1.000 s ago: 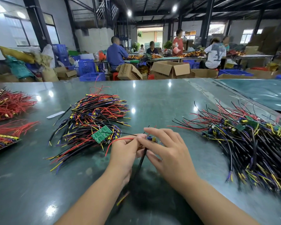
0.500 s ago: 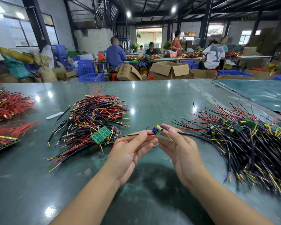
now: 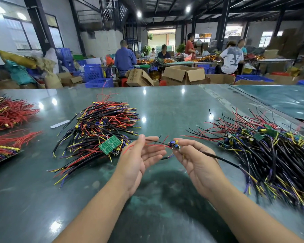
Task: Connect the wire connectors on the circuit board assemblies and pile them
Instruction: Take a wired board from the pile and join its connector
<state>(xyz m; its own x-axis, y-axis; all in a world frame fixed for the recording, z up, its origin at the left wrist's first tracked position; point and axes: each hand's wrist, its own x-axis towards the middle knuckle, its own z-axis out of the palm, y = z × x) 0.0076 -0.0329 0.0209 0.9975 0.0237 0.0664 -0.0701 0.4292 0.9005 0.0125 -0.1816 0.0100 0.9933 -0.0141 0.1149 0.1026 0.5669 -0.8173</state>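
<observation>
Both hands are up over the middle of the table [image 3: 165, 106], palms turned upward. The right hand [image 3: 197, 160] pinches a small board [image 3: 173, 144] at its fingertips, a black cable [image 3: 223, 159] trailing off toward the right pile [image 3: 270, 151]. The left hand [image 3: 139, 155] pinches thin black and red wires [image 3: 153, 143] that run across to the board. The left pile [image 3: 98, 134] lies beyond the left hand, a green board [image 3: 109, 144] on top. Red bundles [image 3: 7, 113] sit at the table's left edge.
</observation>
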